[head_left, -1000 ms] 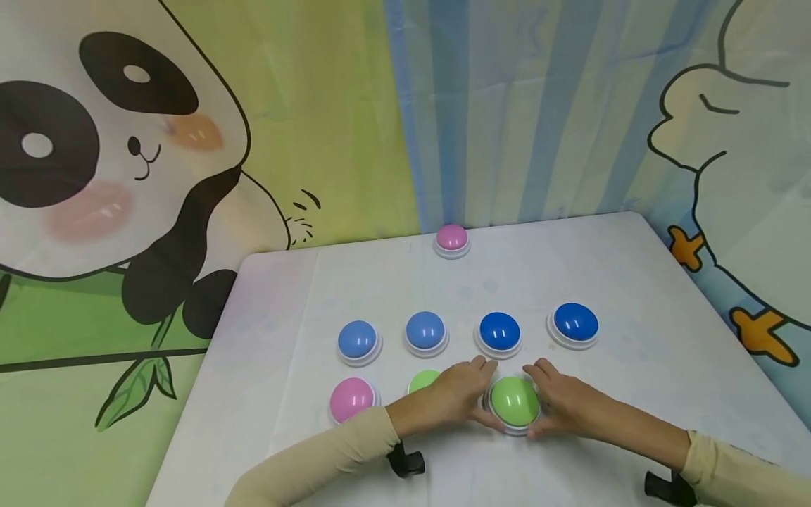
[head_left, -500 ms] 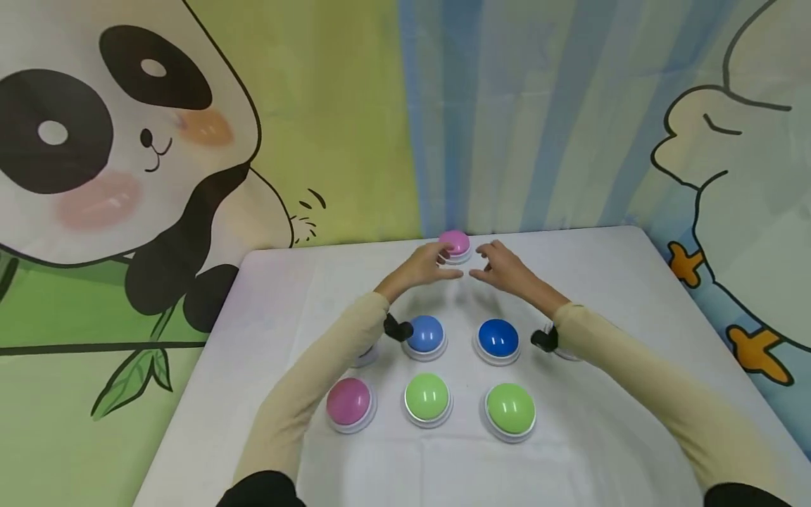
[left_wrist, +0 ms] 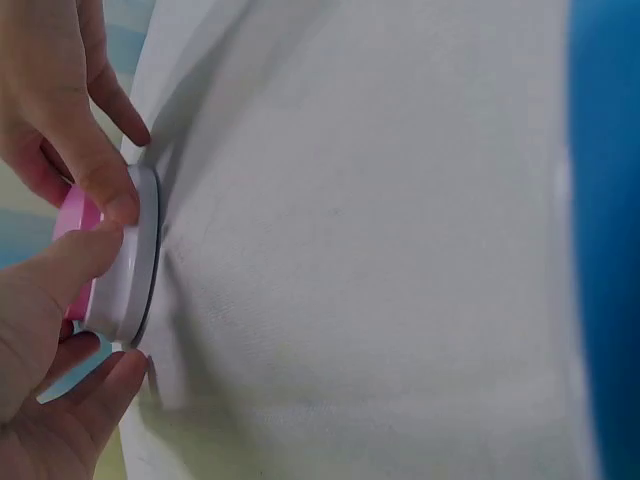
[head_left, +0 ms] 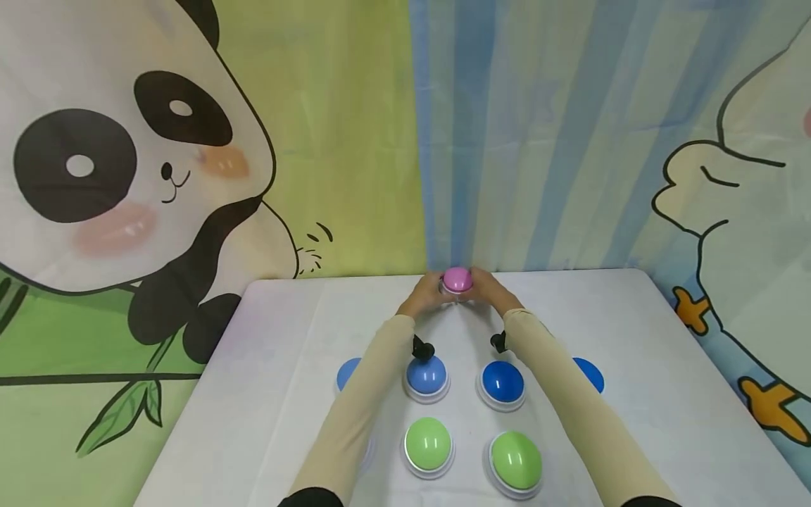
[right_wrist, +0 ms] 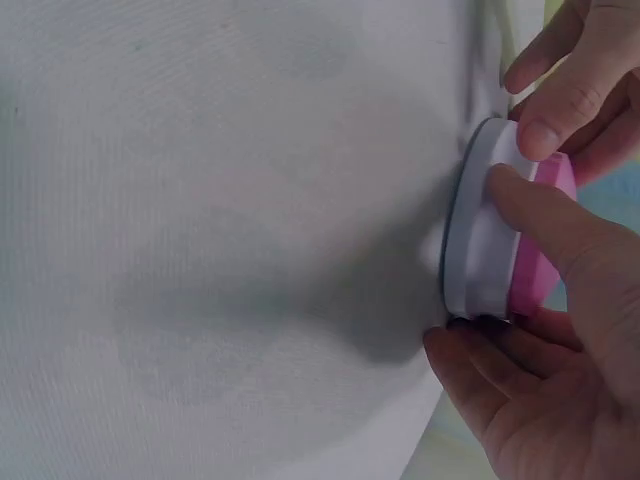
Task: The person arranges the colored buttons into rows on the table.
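At the far edge of the white table, both hands hold a pink-domed push button [head_left: 457,279] with a round white base. My left hand [head_left: 424,296] grips its left side and my right hand [head_left: 491,290] its right. In the left wrist view, the left thumb presses the white base [left_wrist: 125,285] beside the other thumb, with fingers curled round the rim. The right wrist view shows the right hand [right_wrist: 585,370] likewise, its thumb on the base [right_wrist: 480,255]. Whether the base touches the table cannot be told.
Nearer on the table [head_left: 285,331] stand a light blue button [head_left: 426,375], a dark blue button [head_left: 503,382] and two green buttons [head_left: 428,443]. The sleeves partly cover another light blue button [head_left: 347,371] and another dark blue one [head_left: 589,373]. A printed curtain [head_left: 355,141] hangs behind.
Both hands left the nearer right green button, reached forward to the far pink button and now grip it from both sides. The head view has tilted up slightly.
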Demonstrator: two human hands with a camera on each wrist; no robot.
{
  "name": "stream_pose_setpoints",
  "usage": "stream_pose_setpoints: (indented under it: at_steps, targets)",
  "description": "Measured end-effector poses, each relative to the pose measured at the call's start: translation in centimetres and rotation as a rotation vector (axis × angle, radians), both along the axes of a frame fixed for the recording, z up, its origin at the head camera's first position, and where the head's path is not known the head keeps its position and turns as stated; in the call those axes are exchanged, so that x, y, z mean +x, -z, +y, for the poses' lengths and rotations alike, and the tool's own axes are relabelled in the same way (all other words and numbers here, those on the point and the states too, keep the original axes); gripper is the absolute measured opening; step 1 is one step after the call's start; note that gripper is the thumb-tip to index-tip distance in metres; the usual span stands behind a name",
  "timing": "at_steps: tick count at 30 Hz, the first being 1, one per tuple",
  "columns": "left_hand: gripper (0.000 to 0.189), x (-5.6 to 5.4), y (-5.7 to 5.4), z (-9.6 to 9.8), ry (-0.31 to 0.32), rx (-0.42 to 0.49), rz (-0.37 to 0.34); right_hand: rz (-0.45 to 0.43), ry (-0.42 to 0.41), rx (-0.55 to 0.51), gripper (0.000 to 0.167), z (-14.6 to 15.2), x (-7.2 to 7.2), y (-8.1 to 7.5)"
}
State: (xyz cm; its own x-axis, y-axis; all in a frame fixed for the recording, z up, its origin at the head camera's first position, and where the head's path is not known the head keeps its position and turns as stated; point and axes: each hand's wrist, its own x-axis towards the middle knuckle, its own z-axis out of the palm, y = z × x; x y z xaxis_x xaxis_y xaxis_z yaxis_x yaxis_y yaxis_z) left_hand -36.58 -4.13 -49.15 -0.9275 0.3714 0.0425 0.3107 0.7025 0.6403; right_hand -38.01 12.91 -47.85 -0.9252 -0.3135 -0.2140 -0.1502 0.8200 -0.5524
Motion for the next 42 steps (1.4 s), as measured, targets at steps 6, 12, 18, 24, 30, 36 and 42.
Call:
stream_pose_setpoints:
  at_steps: [6,12,18,24,30,36,42]
  targets:
    - [0.051,0.5,0.3,0.2,-0.004,0.031,0.033,0.035,0.030,-0.018,0.076,0.1,0.4,0.7]
    - [0.045,0.5,0.1,-0.6,-0.019,0.039,0.004,0.010,0.046,-0.046,0.078,0.0,0.9,0.7]
    - [0.052,1.6,-1.2,-3.0,0.057,0.072,0.020,0.119,0.008,-0.064,0.081,-0.8,3.1,-0.8]
    - [0.055,5.9,-3.1,-5.8,0.110,0.064,0.050,0.195,-0.032,-0.082,0.073,-2.1,8.2,-2.4]
    - [0.057,10.5,-4.9,-7.6,0.099,0.067,0.010,0.168,-0.103,-0.098,0.071,-2.7,12.7,-4.4]
    - [0.057,12.2,-5.8,-7.6,0.111,0.068,0.027,0.177,-0.149,-0.102,0.069,-2.2,14.7,-5.9]
    - [0.056,13.5,-5.3,-6.0,0.185,0.077,0.035,0.135,-0.165,-0.094,0.067,0.2,16.6,-6.2]
